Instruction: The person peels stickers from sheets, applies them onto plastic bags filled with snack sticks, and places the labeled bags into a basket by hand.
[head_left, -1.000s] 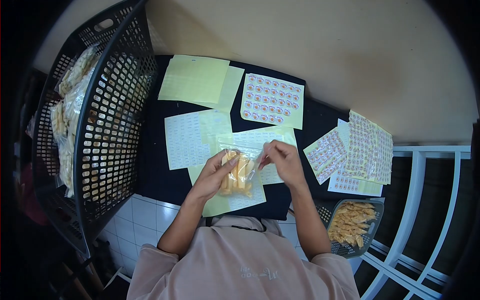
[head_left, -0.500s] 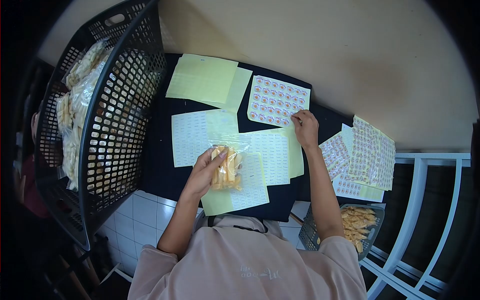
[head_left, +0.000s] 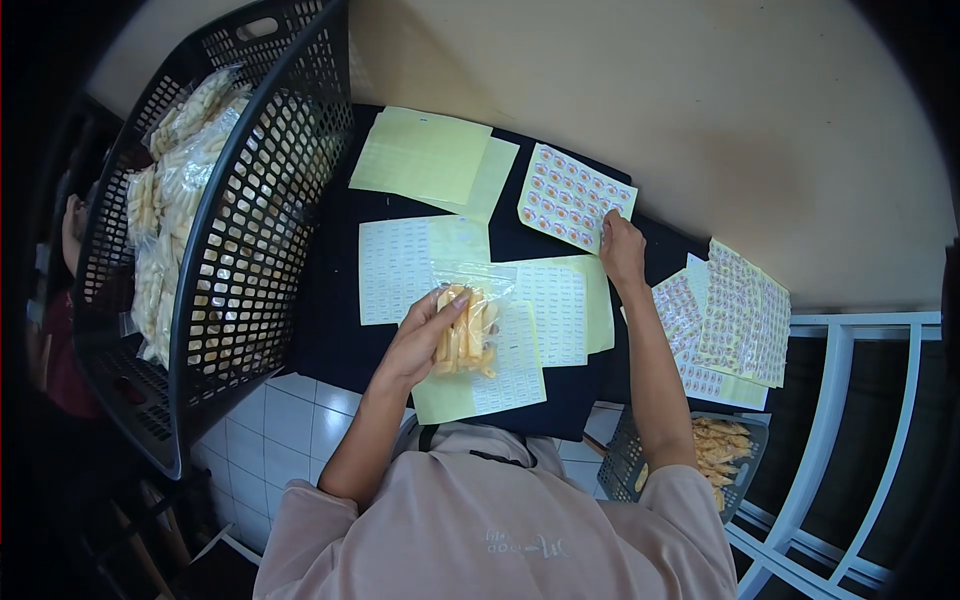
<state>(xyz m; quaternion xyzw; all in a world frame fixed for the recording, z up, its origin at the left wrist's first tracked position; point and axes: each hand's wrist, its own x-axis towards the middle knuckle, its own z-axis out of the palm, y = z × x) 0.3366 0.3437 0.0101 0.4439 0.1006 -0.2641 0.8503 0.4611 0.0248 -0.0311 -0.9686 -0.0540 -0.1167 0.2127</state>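
My left hand [head_left: 415, 340] grips a clear zip bag [head_left: 466, 335] filled with pale yellow stick-shaped snacks, thumb across its front. The bag is held over printed label sheets [head_left: 510, 385] at the table's near side. My right hand [head_left: 622, 250] is closed in a pinch at the right part of a sticker sheet [head_left: 570, 195] with rows of round orange-and-purple stickers. Whether one sticker is lifting between those fingertips is too small to tell.
A large dark basket [head_left: 255, 230] on the left holds several bagged snacks [head_left: 185, 190]. Yellow backing sheets [head_left: 420, 155] lie at the back, more sticker sheets [head_left: 745, 315] at right. A grey basket [head_left: 625, 455] of snacks stands low right. Another person's hand [head_left: 73, 230] shows far left.
The sticker sheet has turned clockwise, and my right hand has shifted over its right part. My left hand still holds the bag. The whole view has shifted slightly.
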